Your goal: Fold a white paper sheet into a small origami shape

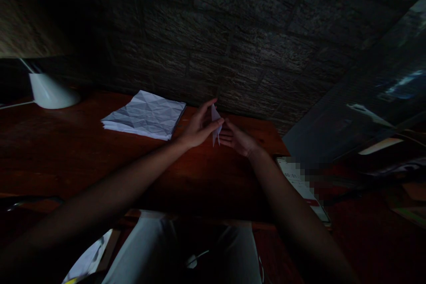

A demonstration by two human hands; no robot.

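Note:
My left hand [196,130] is closed on a small piece of folded white paper [216,120], its thumb across the near side and its index finger at the top. The paper stands on edge above the desk, with two pointed flaps hanging downward. From the right, my right hand [240,139] comes up against it, fingers stretched toward the paper's lower part and thumb close to my left thumb tip. A gap shows between that thumb and the fingers. Left of both hands lies a stack of creased white paper sheets [144,115] on the wooden desk [80,142].
A lamp with a white base [51,91] stands at the far left. A phone [299,186] showing a timer lies at the desk's right edge, beside my right forearm. Behind the desk rises a dark brick-patterned wall [213,31]. A grey panel [319,120] stands to the right.

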